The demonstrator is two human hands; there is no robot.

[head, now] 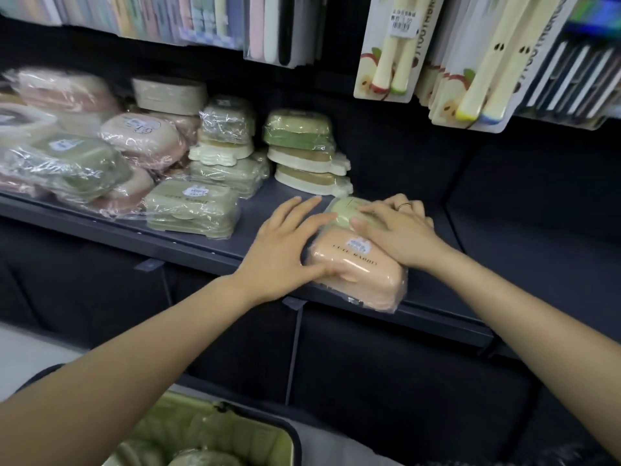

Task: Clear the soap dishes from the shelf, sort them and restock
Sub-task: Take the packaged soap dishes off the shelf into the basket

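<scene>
Head view: left hand (285, 245) and right hand (396, 230), fingers near-flat, bracketing wrapped peach soap dish (356, 274) and green soap dish (349, 213), frame centre-right at shelf (201, 243) front edge, likely squaring pair up.

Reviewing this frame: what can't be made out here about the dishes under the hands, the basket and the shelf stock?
- Green soap dish, head view: mostly covered by the right hand; its shape is unclear.
- Peach soap dish: its left side is hidden by the left hand.
- Basket: cut off by the bottom edge.
- Wrapped dishes at far left: blurred, labels unreadable.
</scene>
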